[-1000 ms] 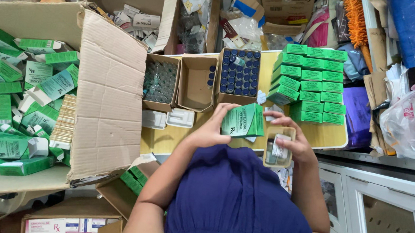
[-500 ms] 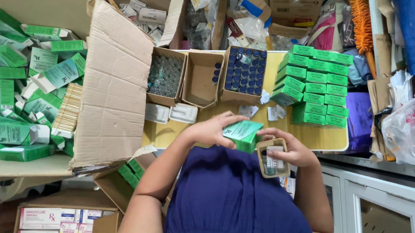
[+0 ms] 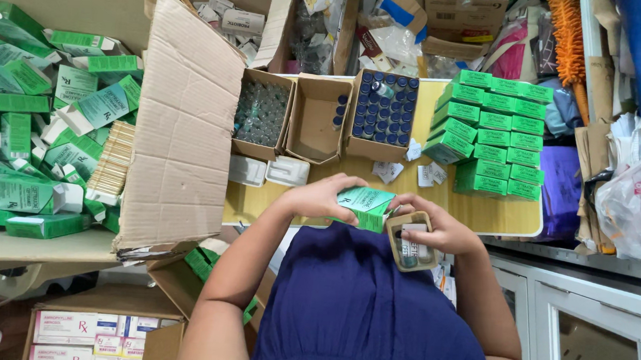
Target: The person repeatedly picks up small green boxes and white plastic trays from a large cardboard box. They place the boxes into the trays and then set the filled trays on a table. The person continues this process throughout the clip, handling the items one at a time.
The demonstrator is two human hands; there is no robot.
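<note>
The left hand (image 3: pixel 319 199) is closing its grip around a small green carton (image 3: pixel 364 205), fingers wrapped over the carton's near end, and is holding it just above the edge of the desk (image 3: pixel 469 209), close to the person's body. The right hand (image 3: pixel 437 229) is meeting that carton from the other side, its fingertips touching the carton's corner, while its palm and lower fingers are clamping a little brown tray (image 3: pixel 411 243) with a vial or slip lying inside; what exactly sits in the tray is too small to tell. Just beyond the hands, a few white paper slips (image 3: pixel 411 171) are lying scattered on the yellow desk, and two white plastic trays (image 3: pixel 268 171) are resting near its left edge. Farther out, three open brown boxes are standing in a row: one full of clear vials (image 3: pixel 261 112), one nearly empty box (image 3: pixel 318 123), and one packed with blue-capped vials (image 3: pixel 382 113). To the right of these, a neat stack of green cartons (image 3: pixel 500 132) is occupying the desk's far corner. Well to the left, a large cardboard box (image 3: pixel 182 118) is lying open, spilling over with loose green cartons (image 3: pixel 31 122).
</note>
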